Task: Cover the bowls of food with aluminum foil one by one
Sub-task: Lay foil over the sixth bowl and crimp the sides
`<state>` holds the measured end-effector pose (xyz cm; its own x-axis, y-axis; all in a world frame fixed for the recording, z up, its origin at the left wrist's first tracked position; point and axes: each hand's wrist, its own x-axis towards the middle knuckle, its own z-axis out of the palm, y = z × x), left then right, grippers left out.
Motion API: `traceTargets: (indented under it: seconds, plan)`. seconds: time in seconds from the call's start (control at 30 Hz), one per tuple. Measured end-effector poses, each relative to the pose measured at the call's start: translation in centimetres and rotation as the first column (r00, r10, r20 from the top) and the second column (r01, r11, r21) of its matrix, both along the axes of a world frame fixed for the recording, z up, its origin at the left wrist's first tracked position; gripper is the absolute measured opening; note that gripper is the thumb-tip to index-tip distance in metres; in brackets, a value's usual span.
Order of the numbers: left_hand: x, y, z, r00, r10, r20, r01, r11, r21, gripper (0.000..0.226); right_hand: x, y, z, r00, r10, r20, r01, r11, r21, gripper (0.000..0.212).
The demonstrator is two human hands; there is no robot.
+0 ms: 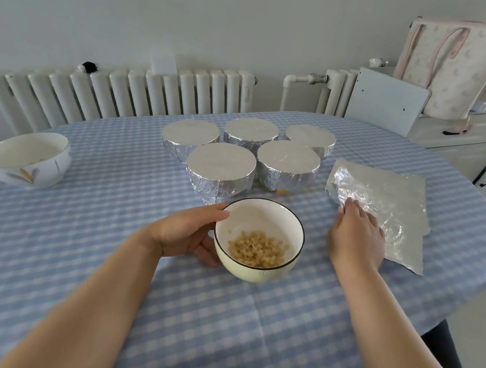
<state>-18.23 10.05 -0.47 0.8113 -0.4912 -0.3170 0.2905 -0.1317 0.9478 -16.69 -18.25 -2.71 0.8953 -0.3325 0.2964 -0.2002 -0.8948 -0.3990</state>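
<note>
Right now the open bowl [259, 241] of food sits near the front of the surface [102, 258], with the left hand [188, 235] cupped round its left wall, thumb at the rim. To its right lies the foil sheet [387, 203], its near-left corner under the right hand [356, 232], whose fingers [348, 205] lie fairly straight on the foil; whether they pinch it cannot be told. So the sheet must travel leftward to the bowl, and the right hand is nearer. Five covered bowls [220, 171] stand behind; a floral bowl [27, 157] waits far left.
</note>
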Motion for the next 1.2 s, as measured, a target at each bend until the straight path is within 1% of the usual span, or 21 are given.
traceTargets:
  seconds: [0.07,0.13,0.17,0.23,0.3,0.33,0.37,0.47,0.6,0.73,0.77,0.8,0.83,0.87,0.9,0.93,1.0,1.07,1.1,1.17,1.2]
  plan:
    - [-0.1,0.1,0.1,0.988,0.084,0.127,-0.093,0.993,0.074,0.037,-0.9,0.4,0.9,0.993,0.039,0.107,-0.041,0.999,0.016,0.042]
    - [-0.2,0.1,0.3,0.937,0.166,0.308,-0.222,0.962,0.158,0.027,-2.0,1.1,1.9,0.975,0.107,0.194,-0.113,0.993,0.023,0.042]
    - [-0.3,0.1,0.5,0.891,0.201,0.407,-0.299,0.935,0.193,0.022,-2.6,1.7,2.4,0.96,0.145,0.239,-0.155,0.988,0.026,0.041]
    - [-0.2,-0.2,0.6,0.755,0.288,0.589,-0.489,0.846,0.213,0.02,-3.8,2.8,3.4,0.907,0.215,0.362,-0.236,0.972,0.014,0.039]
    - [-0.2,-0.4,0.6,0.636,0.404,0.658,-0.624,0.77,0.13,0.036,-5.2,4.1,4.2,0.83,0.296,0.472,-0.311,0.949,-0.049,0.039]
    - [-0.2,-0.4,0.7,0.619,0.457,0.638,-0.64,0.764,0.075,0.046,-5.9,4.7,4.5,0.794,0.363,0.487,-0.362,0.927,-0.1,0.041]
    - [-0.3,-0.4,1.0,0.634,0.5,0.589,-0.627,0.779,0.013,0.057,-6.6,5.3,4.7,0.766,0.44,0.469,-0.421,0.894,-0.152,0.042]
    - [-0.6,-0.2,1.3,0.73,0.539,0.421,-0.549,0.829,-0.108,0.08,-8.4,7.1,5.0,0.707,0.625,0.331,-0.563,0.781,-0.27,0.045]
    - [-0.6,0.4,1.2,0.717,0.562,0.412,-0.564,0.815,-0.13,0.078,-9.4,8.3,4.3,0.647,0.747,0.157,-0.667,0.653,-0.359,0.043]
    - [-0.3,0.5,1.7,0.728,0.554,0.405,-0.602,0.798,-0.008,0.054,-9.9,8.6,4.1,0.621,0.784,0.015,-0.735,0.589,-0.336,0.045]
    - [-0.4,0.3,1.7,0.75,0.519,0.41,-0.578,0.816,0.024,0.053,-10.2,8.6,4.5,0.614,0.789,-0.037,-0.757,0.574,-0.311,0.048]
    - [-0.4,0.2,1.7,0.77,0.481,0.419,-0.548,0.835,0.049,0.061,-10.6,8.7,5.2,0.6,0.794,-0.1,-0.782,0.556,-0.282,0.057]
    - [-0.5,0.2,1.7,0.782,0.458,0.423,-0.531,0.845,0.068,0.069,-10.9,8.6,6.2,0.576,0.8,-0.167,-0.813,0.539,-0.222,0.073]
    - [-0.4,0.3,1.7,0.786,0.454,0.42,-0.531,0.843,0.083,0.077,-11.1,8.4,7.3,0.557,0.796,-0.237,-0.83,0.54,-0.137,0.087]
    - [-0.4,0.4,1.7,0.786,0.46,0.414,-0.54,0.837,0.094,0.081,-11.0,8.0,8.3,0.546,0.789,-0.28,-0.832,0.549,-0.077,0.094]
    - [-0.3,0.6,1.8,0.784,0.467,0.41,-0.546,0.832,0.097,0.083,-10.6,7.6,9.0,0.558,0.79,-0.253,-0.823,0.566,-0.05,0.093]
    - [-0.3,0.7,1.8,0.79,0.452,0.414,-0.54,0.833,0.12,0.082,-9.0,6.9,10.1,0.609,0.777,-0.16,-0.789,0.614,-0.02,0.08]
    - [-0.6,0.9,2.1,0.809,0.414,0.419,-0.519,0.836,0.176,0.077,-7.2,6.5,10.2,0.62,0.762,-0.184,-0.781,0.622,-0.058,0.069]
    - [-0.6,1.2,2.3,0.813,0.409,0.414,-0.523,0.826,0.21,0.075,-6.5,6.5,10.0,0.609,0.761,-0.221,-0.788,0.612,-0.066,0.068]
    - [-0.8,2.0,2.7,0.772,0.462,0.438,-0.605,0.746,0.279,0.078,-5.7,5.9,9.6,0.596,0.761,-0.257,-0.795,0.604,-0.056,0.071]
    - [-0.9,2.4,3.0,0.702,0.504,0.502,-0.684,0.674,0.279,0.078,-5.5,5.5,9.5,0.598,0.763,-0.245,-0.794,0.606,-0.047,0.07]
